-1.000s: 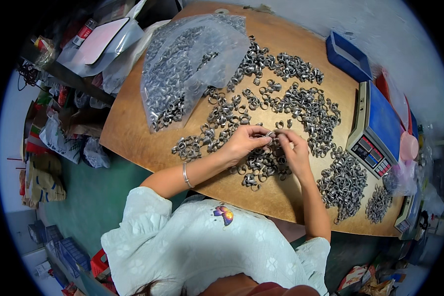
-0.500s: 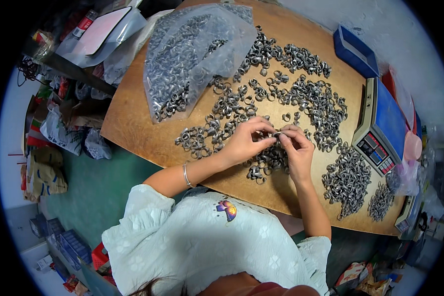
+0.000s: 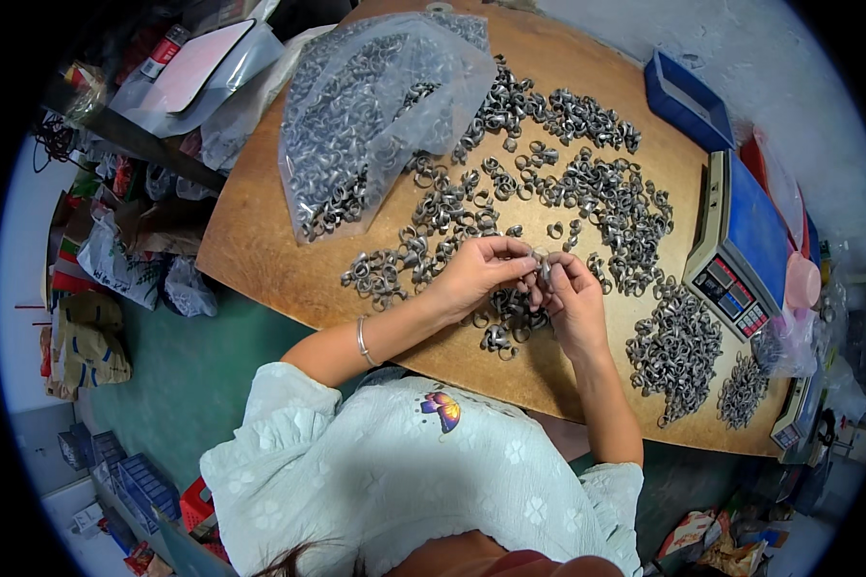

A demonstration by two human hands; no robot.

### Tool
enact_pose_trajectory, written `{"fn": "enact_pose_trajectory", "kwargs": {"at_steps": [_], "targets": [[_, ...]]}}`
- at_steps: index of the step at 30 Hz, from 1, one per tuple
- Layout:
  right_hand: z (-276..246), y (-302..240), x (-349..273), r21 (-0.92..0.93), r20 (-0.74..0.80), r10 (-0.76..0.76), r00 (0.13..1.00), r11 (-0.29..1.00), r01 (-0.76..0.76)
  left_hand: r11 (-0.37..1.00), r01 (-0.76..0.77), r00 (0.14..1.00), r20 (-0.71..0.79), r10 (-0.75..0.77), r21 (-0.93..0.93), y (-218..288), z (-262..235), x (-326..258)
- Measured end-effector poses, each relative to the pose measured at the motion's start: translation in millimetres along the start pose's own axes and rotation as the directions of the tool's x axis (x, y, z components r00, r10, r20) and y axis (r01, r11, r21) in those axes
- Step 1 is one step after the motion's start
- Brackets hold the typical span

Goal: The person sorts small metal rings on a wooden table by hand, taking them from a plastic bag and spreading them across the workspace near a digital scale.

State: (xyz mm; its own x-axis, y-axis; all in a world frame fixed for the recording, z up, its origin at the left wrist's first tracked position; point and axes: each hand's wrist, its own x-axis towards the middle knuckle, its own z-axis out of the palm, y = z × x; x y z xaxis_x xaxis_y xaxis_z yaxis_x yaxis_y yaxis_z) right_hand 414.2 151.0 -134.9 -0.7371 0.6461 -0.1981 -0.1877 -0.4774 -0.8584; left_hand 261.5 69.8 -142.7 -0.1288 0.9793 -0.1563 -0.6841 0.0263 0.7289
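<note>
Both hands (image 3: 476, 276) (image 3: 577, 313) pinch a metal ring (image 3: 542, 260) between fingers (image 3: 513, 268) (print on the scale (image 3: 738, 248) blurs).

A small grey metal ring (image 3: 542, 260), partly covered, is pinched at the meeting fingertips of the left hand (image 3: 478, 274) and right hand (image 3: 576, 306), its exact tilt too small to tell. Similar dull grey loose rings (image 3: 614, 207), with wide raised fronts, lie jumbled at all angles across the middle of the surface (image 3: 260, 226); a small cluster (image 3: 499, 338) sits near its front edge, below the hands.
</note>
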Motion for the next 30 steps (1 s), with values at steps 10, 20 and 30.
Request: {"fn": "enact_pose_trajectory", "kwargs": {"at_steps": [10,20,30], "targets": [[11.1,-7.0,-10.6,0.118,-0.011,0.046,0.999,0.992,-0.044,0.998,0.041,0.999,0.026,-0.040,-0.050,0.7,1.4,-6.9],[6.5,-9.4,-12.1,-0.745,0.083,-0.316,0.945,0.610,0.270,0.935,-0.207,0.977,0.015,0.212,0.286,-2.0,8.8,-11.7],[9.3,-31.0,-14.0,-0.799,0.257,-0.349,0.901,0.449,0.401,1.000,0.004,1.000,-0.031,-0.004,0.005,-0.8,9.5,-13.2]]}}
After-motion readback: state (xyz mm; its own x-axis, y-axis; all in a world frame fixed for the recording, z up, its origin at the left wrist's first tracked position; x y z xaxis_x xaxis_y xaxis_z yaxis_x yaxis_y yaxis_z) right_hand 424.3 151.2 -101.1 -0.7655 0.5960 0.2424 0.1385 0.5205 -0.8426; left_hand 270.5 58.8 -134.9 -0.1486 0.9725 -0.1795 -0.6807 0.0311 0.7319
